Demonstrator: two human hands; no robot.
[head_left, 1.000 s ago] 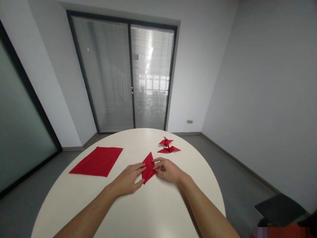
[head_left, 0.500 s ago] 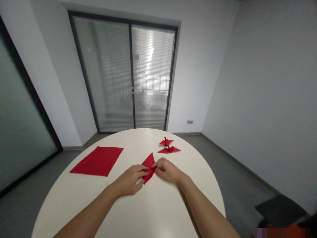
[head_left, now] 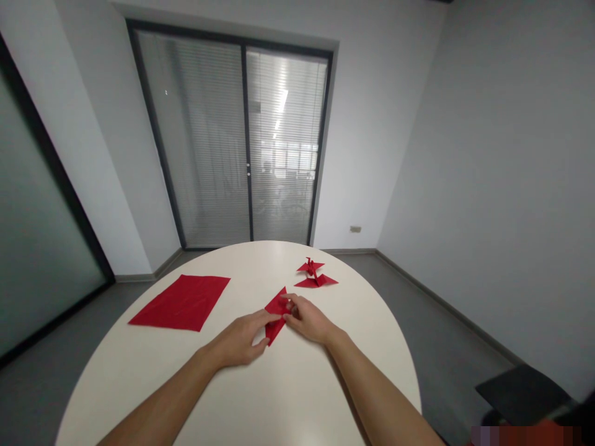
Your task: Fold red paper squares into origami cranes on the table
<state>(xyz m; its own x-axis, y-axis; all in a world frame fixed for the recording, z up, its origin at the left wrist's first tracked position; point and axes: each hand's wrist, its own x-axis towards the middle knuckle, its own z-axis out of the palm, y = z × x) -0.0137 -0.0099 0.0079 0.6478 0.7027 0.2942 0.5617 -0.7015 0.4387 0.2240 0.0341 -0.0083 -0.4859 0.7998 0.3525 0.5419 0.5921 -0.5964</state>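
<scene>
A small folded piece of red origami paper point(head_left: 277, 303) lies on the table between my hands, one pointed corner facing away from me. My left hand point(head_left: 244, 337) holds it down from the left, with fingers across its middle and the thumb at its near corner. From the right, my right hand point(head_left: 309, 317) pinches the paper's right side between thumb and fingers. My fingers cover part of the folds. Beyond my right hand stand two folded red paper cranes point(head_left: 310, 267), one close behind the other, with wings spread.
A larger sheet of red paper point(head_left: 181, 303) lies flat on the left of the round white table point(head_left: 242, 402). A dark chair point(head_left: 523, 393) stands at the lower right. Behind the table is a glass partition with blinds point(head_left: 209, 148).
My right hand's fingers have shifted slightly left and farther over the folded paper, now curled at its right edge. My left hand stays nearly in place, its fingers closer together.
</scene>
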